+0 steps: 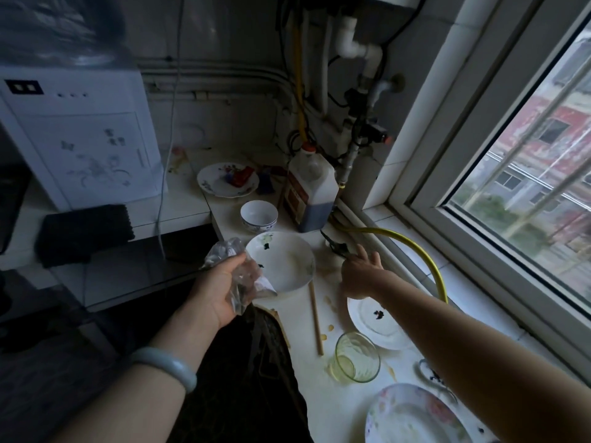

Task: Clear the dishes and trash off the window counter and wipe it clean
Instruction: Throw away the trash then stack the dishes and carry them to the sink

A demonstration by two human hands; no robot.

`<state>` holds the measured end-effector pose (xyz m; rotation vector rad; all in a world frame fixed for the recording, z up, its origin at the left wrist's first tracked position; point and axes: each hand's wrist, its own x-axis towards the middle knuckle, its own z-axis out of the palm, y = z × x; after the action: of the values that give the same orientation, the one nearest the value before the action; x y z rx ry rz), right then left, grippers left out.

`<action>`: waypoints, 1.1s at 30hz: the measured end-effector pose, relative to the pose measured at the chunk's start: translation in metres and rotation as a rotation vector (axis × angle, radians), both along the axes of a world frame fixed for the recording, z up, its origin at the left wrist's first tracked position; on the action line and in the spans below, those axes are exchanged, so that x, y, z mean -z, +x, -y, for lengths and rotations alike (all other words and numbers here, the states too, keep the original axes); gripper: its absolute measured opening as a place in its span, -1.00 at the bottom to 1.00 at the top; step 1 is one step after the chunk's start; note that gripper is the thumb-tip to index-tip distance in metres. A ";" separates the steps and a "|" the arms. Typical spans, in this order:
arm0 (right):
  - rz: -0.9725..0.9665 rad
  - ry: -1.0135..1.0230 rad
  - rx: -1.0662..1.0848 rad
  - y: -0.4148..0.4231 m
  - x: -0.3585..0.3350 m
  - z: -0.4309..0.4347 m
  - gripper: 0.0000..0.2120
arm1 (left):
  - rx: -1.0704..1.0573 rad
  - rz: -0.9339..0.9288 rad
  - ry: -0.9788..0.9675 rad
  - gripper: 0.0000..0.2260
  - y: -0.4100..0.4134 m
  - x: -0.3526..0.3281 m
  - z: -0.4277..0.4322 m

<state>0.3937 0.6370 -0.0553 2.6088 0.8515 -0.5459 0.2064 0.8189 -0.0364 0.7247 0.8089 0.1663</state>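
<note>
Head cam: left hand (220, 287) at approx 7 o'clock of centre, fingers curled round a crumpled clear plastic bag (238, 270), holding it just over the counter edge, touching the near-left rim of a big white plate (283, 262). Right hand (359, 274) reaches fwd at 5 o'clock, fingers spread wide, nothing in it, tips near a small dark object (337, 247) by the yellow hose (415, 251); can't tell what that object is. Window counter (332, 407) runs from 12 toward 5 o'clock w/ dishes on it: small bowl (259, 215) at 12 o'clock of the big plate, a flowered plate (227, 180) w/ red scraps further back, brown-liquid jug (310, 193) at 1 o'clock. A chopstick (316, 318) lies at 6 o'clock of the big plate. Small white plate (377, 321) w/ dark bits sits under the right forearm, green glass (356, 358) just below it, another flowered plate (412, 417) at bottom edge. Yellowish spill spots near the glass. Water dispenser (80, 135) at 10 o'clock.
</note>
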 end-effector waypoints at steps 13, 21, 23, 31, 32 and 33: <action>-0.144 0.573 -0.036 -0.042 -0.126 -0.011 -0.67 | -0.004 0.132 -0.202 -0.80 -0.001 -0.005 0.006; -1.237 1.161 0.437 -0.065 -0.118 -0.035 -0.63 | -0.044 0.188 -0.207 -0.68 -0.012 -0.011 -0.008; -1.315 1.142 0.430 -0.066 -0.107 -0.042 -0.60 | -0.026 0.166 -0.203 -0.69 -0.017 -0.010 -0.013; -1.402 1.082 0.451 -0.061 -0.084 -0.083 -0.37 | -0.090 0.075 -0.180 -0.87 -0.028 -0.003 -0.040; -1.398 1.087 0.460 -0.060 -0.085 -0.087 -0.41 | -0.101 0.063 -0.172 -0.89 -0.026 -0.004 -0.044; -1.388 1.097 0.470 -0.059 -0.086 -0.091 -0.46 | -0.110 0.054 -0.168 -0.90 -0.024 -0.005 -0.046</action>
<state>0.3346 0.7278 0.0311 3.0312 0.9814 -2.9023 0.1819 0.8654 -0.0314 0.5160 0.8011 0.2140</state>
